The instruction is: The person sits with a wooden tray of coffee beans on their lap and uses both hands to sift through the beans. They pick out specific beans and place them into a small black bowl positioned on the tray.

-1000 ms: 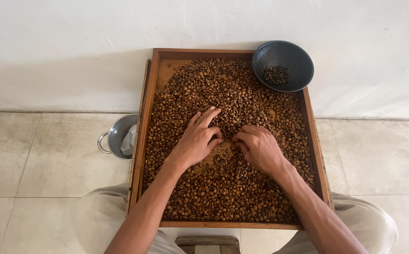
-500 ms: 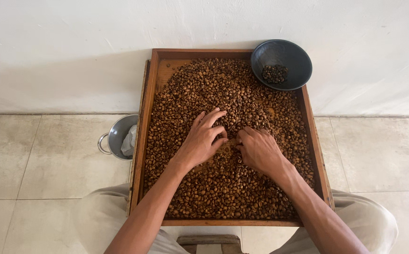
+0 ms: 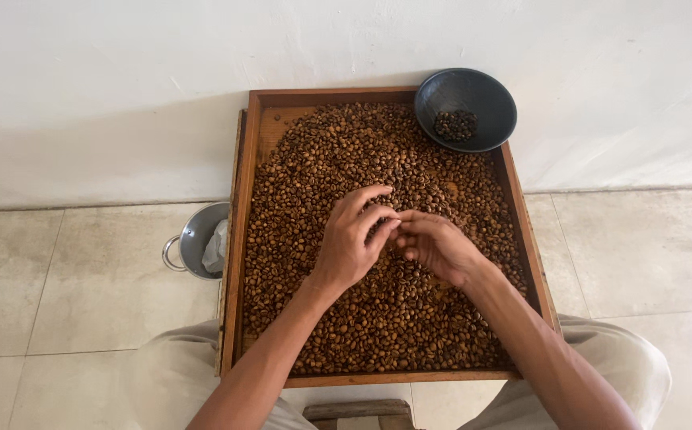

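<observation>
- The left hand (image 3: 351, 239) hovered over the middle of the wooden tray (image 3: 244, 239), fingers curled inward with the tips drawn together, apparently pinching a few of the brown beans (image 3: 322, 175); what sat between the tips was too small to tell.
- The right hand (image 3: 433, 245) lay just beside it, half cupped, fingertips meeting those of the left; whether it held anything could not be told.
- The beans covered nearly the whole tray, which rested across the person's lap.
- A dark bowl (image 3: 481, 95) sat on the tray's far right corner, holding a small heap of darker beans (image 3: 455, 125).
- A metal pot (image 3: 194, 239) stood on the tiled floor, just left of the tray.
- Judged from this, the picking-out step was in hand; the next move would call for carrying the picked beans to the bowl without dropping any.
</observation>
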